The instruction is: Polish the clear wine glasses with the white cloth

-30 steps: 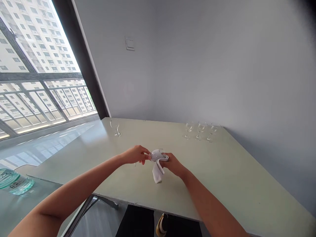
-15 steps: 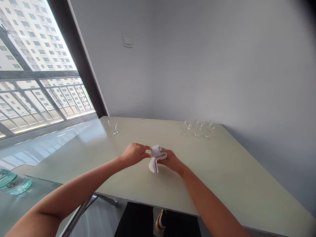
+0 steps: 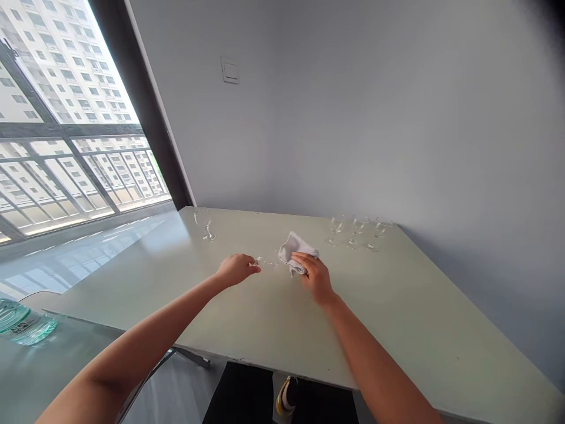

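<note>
My left hand [image 3: 238, 269] is closed on the foot end of a clear stemmed glass [image 3: 267, 260], which lies sideways in the air above the table with its bowl toward the right. In my right hand [image 3: 315, 275] is a bunched white cloth [image 3: 296, 250], pinched between thumb and fingers. The cloth hangs just right of the glass bowl; whether the two touch I cannot tell. The glass is faint against the pale table, so its rim is hard to make out.
Three stemmed glasses stand in a row at the table's back right, the middle glass [image 3: 358, 231] among them. A single glass [image 3: 206, 225] stands at the back left. A clear bluish bottle [image 3: 33, 327] is at the far left. Walls border the pale table [image 3: 397, 330].
The cloth has come off the glass and moved up and right with my right hand, opening out. My left hand has shifted slightly left with the glass, whose bowl is now uncovered.
</note>
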A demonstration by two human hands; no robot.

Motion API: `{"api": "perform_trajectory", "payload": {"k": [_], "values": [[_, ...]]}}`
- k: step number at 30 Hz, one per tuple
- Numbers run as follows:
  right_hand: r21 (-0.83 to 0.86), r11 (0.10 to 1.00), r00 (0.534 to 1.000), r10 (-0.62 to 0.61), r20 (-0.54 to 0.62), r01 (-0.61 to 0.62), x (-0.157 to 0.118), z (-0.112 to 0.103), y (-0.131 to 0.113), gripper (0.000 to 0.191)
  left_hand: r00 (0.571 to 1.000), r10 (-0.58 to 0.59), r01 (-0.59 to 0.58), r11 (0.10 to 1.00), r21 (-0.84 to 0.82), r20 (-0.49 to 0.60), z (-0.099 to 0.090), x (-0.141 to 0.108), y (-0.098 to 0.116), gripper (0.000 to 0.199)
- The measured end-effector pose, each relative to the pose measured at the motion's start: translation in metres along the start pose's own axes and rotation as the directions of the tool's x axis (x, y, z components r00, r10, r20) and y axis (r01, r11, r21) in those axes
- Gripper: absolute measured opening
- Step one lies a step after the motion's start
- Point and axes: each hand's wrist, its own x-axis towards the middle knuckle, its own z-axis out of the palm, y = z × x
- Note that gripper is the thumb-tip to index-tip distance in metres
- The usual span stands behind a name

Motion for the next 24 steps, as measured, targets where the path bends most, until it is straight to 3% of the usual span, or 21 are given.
{"api": "perform_trajectory", "payload": {"k": [3,5,7,9,11,13,14,16,18,20,22,24], "values": [[-0.014,0.989,0.981,-0.142,0.134,0.146,-0.003,0.002,-0.016,0.044,0.987,0.066,-0.024,0.964,0.266,-0.149,0.005,-0.001,0.008,0.028],[-0.009,0.977,0.952,-0.208,0.224,0.215,-0.003,0.005,-0.03,0.051,0.981,0.135,-0.071,0.92,0.385,-0.143,0.011,-0.004,0.016,0.023],[-0.005,0.978,0.95,-0.202,0.236,0.209,-0.002,0.008,-0.039,0.046,0.961,0.257,-0.183,0.866,0.466,-0.099,0.018,-0.009,0.025,0.024],[0.006,0.992,0.971,-0.125,0.204,0.127,0.001,0.008,-0.042,0.038,0.904,0.421,-0.324,0.785,0.528,-0.071,0.026,-0.015,0.032,0.025],[0.064,0.998,0.98,0.007,0.201,-0.02,0.003,0.005,-0.036,0.03,0.812,0.581,-0.442,0.678,0.588,-0.06,0.034,-0.02,0.036,0.026],[0.204,0.948,0.938,0.177,0.297,-0.244,0.005,0.0,-0.025,0.026,0.733,0.678,-0.509,0.607,0.61,-0.063,0.039,-0.024,0.038,0.027],[0.309,0.868,0.89,0.267,0.37,-0.389,0.005,-0.002,-0.018,0.028,0.702,0.709,-0.534,0.586,0.61,-0.067,0.04,-0.024,0.038,0.028],[0.499,0.599,0.774,0.4,0.491,-0.626,0.006,-0.005,-0.006,0.031,0.669,0.737,-0.55,0.581,0.6,-0.1,0.039,-0.024,0.039,0.029],[0.604,0.37,0.702,0.478,0.528,-0.706,0.005,-0.004,0.001,0.031,0.682,0.712,-0.512,0.629,0.585,-0.169,0.037,-0.021,0.041,0.031],[0.699,0.211,0.676,0.547,0.494,-0.683,0.006,0.001,-0.001,0.03,0.72,0.644,-0.432,0.707,0.559,-0.259,0.034,-0.015,0.043,0.033],[0.814,0.041,0.672,0.59,0.449,-0.58,0.008,0.008,-0.009,0.027,0.756,0.55,-0.333,0.789,0.516,-0.354,0.034,-0.009,0.047,0.034],[0.897,-0.082,0.702,0.593,0.395,-0.435,0.009,0.014,-0.021,0.027,0.78,0.454,-0.239,0.852,0.465,-0.431,0.037,-0.004,0.052,0.035]]}}
